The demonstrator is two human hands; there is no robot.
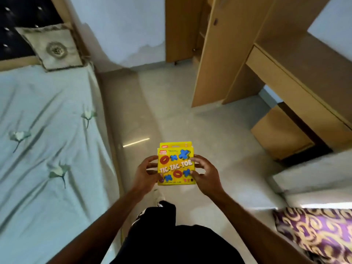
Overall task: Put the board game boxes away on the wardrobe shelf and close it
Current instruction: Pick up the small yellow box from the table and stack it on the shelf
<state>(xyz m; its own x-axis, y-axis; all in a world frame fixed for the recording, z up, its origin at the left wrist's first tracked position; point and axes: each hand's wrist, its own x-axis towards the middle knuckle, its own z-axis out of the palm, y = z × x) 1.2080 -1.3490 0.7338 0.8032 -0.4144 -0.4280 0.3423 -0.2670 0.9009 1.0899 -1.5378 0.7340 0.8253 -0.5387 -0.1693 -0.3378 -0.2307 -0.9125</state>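
I hold a stack of yellow Tic Tac Toe game boxes (176,165) flat in front of me, above the floor. A second yellow box peeks out behind the top one. My left hand (145,175) grips the stack's left edge with curled fingers. My right hand (204,176) grips its right edge the same way. The wooden wardrobe (213,54) stands ahead at the upper right, one door (177,29) swung open. Its shelves are mostly hidden behind the nearer panel.
A bed with a pale blue sheet (47,149) and a cushion (51,46) fills the left. A wooden desk (297,79) with a low cabinet (280,134) stands on the right. A purple patterned cushion (316,231) lies at the lower right. Light floor tiles (190,126) run between bed and wardrobe.
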